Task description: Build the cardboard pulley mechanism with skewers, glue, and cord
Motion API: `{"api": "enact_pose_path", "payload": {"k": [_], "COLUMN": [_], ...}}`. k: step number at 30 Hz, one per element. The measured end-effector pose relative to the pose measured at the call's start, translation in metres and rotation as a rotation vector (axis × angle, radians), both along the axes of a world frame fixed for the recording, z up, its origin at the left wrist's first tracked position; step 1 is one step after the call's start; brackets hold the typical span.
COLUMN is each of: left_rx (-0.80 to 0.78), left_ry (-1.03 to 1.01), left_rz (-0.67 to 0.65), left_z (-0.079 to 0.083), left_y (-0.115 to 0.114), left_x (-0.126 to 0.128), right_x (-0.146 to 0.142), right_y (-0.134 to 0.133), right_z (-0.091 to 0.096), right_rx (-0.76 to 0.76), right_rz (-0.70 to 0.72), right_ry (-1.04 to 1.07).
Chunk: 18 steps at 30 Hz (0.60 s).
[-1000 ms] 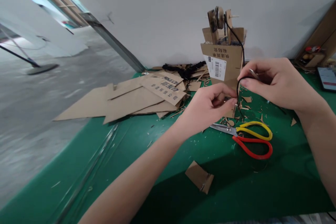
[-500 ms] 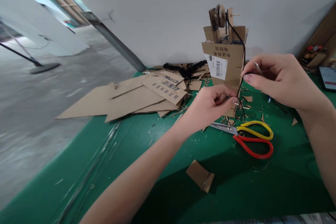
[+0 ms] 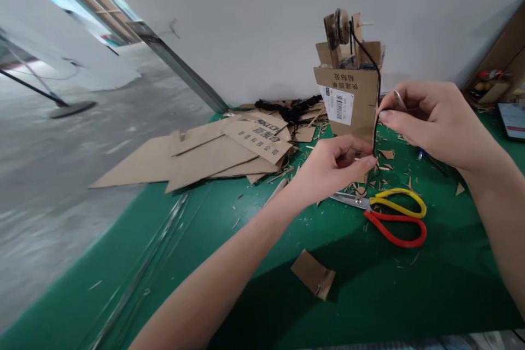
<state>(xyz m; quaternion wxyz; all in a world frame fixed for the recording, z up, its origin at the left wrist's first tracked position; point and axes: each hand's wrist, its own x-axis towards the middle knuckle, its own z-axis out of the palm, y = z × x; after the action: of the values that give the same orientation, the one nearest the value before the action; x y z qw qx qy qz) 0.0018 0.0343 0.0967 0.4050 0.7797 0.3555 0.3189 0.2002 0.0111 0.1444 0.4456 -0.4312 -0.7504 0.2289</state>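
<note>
right grip (image 3: 430, 126) pinched on thin black cord (image 3: 366, 52), slim silvery rod (image 3: 398, 99) tucked in too. left grip (image 3: 324, 169) nearly closed at cord just below; can't tell if clamped. cord already runs up to round brown wheel (image 3: 342, 26) above both grips; lower end looks unfastened.

Upside-down 快递面单粘贴处 on the box (image 3: 364, 112) — 科技公司 on flat cardboard (image 3: 245, 133)

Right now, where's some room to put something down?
Mostly bare green table lies nearer than the scissors, between the small cardboard piece and the right forearm. It's crowded by the left hand and right hand, with box, black cord and scraps; farther left lies the cardboard pile.
</note>
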Motion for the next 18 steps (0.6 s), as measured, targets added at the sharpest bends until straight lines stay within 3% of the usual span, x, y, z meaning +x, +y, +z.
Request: {"api": "enact_pose_path", "payload": {"k": [18], "left_rx": [0.019], "left_ry": [0.044], "left_rz": [-0.011], "left_z": [-0.014], "left_y": [0.002], "left_x": [0.005], "right_x": [0.006], "right_y": [-0.004], "right_z": [0.005], "right_rx": [0.024], "right_rz": [-0.055], "right_ry": [0.014]}}
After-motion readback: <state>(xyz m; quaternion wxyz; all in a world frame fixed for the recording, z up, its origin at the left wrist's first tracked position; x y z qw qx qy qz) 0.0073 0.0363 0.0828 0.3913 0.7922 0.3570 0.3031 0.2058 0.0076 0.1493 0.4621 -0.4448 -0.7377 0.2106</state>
